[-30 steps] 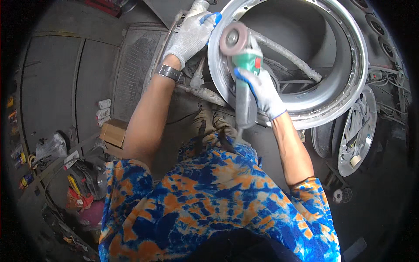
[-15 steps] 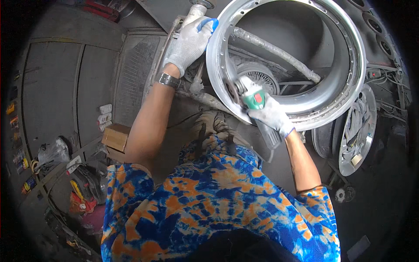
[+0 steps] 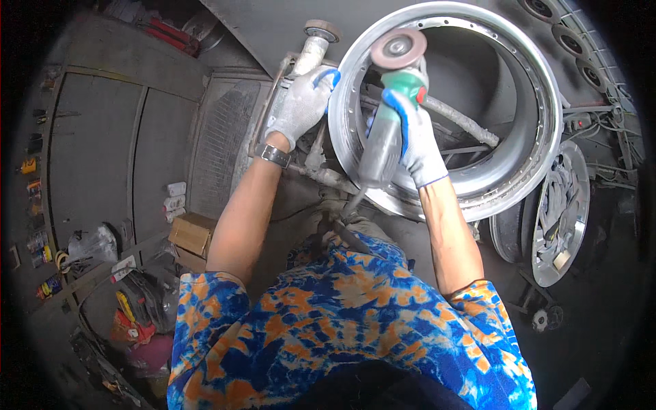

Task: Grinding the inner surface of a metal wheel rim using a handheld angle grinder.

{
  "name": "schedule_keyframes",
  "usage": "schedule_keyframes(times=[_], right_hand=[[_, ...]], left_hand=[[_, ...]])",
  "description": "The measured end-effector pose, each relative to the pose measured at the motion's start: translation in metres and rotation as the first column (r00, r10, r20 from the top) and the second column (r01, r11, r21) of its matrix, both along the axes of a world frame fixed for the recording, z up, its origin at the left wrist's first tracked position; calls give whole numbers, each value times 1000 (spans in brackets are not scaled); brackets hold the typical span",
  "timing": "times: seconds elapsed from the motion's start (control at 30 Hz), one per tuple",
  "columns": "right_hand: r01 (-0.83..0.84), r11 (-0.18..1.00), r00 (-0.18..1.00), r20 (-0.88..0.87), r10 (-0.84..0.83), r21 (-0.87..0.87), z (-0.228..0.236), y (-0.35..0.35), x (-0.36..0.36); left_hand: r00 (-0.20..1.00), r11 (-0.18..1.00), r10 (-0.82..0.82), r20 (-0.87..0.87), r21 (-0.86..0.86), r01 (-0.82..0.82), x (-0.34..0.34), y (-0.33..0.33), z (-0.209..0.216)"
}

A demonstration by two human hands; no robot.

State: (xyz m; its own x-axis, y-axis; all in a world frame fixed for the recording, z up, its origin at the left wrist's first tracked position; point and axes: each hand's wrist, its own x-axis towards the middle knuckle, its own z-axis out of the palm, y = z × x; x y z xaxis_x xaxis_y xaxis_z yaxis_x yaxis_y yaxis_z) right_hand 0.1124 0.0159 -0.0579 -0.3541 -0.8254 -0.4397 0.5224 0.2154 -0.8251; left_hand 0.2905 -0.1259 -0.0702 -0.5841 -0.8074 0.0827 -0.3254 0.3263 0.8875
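Note:
A big silver wheel rim with holes along its lip stands tilted in front of me. My left hand, in a white glove with blue fingertips, is closed at the rim's left edge; part of its grip is hidden. My right hand, gloved alike, grips an angle grinder with a green head and a dark grey body. Its round pinkish disc faces up toward me, over the upper left part of the rim's opening. The grinder's cord trails from its lower end toward my lap.
Dusty pipes form a stand behind and beside the rim. A disc-tipped pipe-like piece rises beyond my left hand. To the right, another rim holds grey scraps. Discs hang at the upper right. A cardboard box stands left.
My right hand has lifted the grinder away from the rim's lower left lip and turned it, so the disc now faces up. My left hand stays at the rim's edge.

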Motion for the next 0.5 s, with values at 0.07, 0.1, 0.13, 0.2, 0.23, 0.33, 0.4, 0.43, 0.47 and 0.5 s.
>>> schedule_keyframes(times=[0.07, 0.1, 0.13, 0.2, 0.23, 0.33, 0.4, 0.43, 0.47, 0.5], right_hand=[[44, 999, 989, 143, -48, 30, 11, -6, 4], [55, 998, 989, 132, -58, 25, 10, -6, 4], [66, 998, 990, 122, -68, 21, 9, -5, 3], [-9, 1000, 999, -46, 9, 9, 1, 6, 5], [-88, 996, 973, -214, 89, 12, -6, 13, 5], [-274, 954, 810, -506, 296, 120, -25, 39, 1], [-391, 901, 659, -627, 416, 188, -38, 59, -5], [-387, 901, 660, -624, 418, 194, -42, 68, -11], [-440, 822, 553, -613, 565, 361, -45, 76, -16], [-467, 716, 436, -569, 697, 519, -50, 86, -23]], left_hand=[[1000, 999, 9, 16, 34, -10, 2, -3, -3], [999, 997, 14, 30, 76, -17, 1, -3, -1], [1000, 997, 8, 29, 75, -10, 0, -3, 0], [1000, 990, 6, 21, 144, -9, -2, -3, 1], [1000, 989, -2, 21, 147, -1, -3, -3, 0], [1000, 987, -9, 0, 161, 9, 0, -2, -8], [994, 998, -22, -108, 48, 28, 1, 0, -16], [994, 998, -26, -108, 55, 32, 1, 3, -17], [996, 999, -23, -90, 36, 27, 3, 9, -18], [997, 1000, -23, -73, 17, 25, 5, 16, -18]])
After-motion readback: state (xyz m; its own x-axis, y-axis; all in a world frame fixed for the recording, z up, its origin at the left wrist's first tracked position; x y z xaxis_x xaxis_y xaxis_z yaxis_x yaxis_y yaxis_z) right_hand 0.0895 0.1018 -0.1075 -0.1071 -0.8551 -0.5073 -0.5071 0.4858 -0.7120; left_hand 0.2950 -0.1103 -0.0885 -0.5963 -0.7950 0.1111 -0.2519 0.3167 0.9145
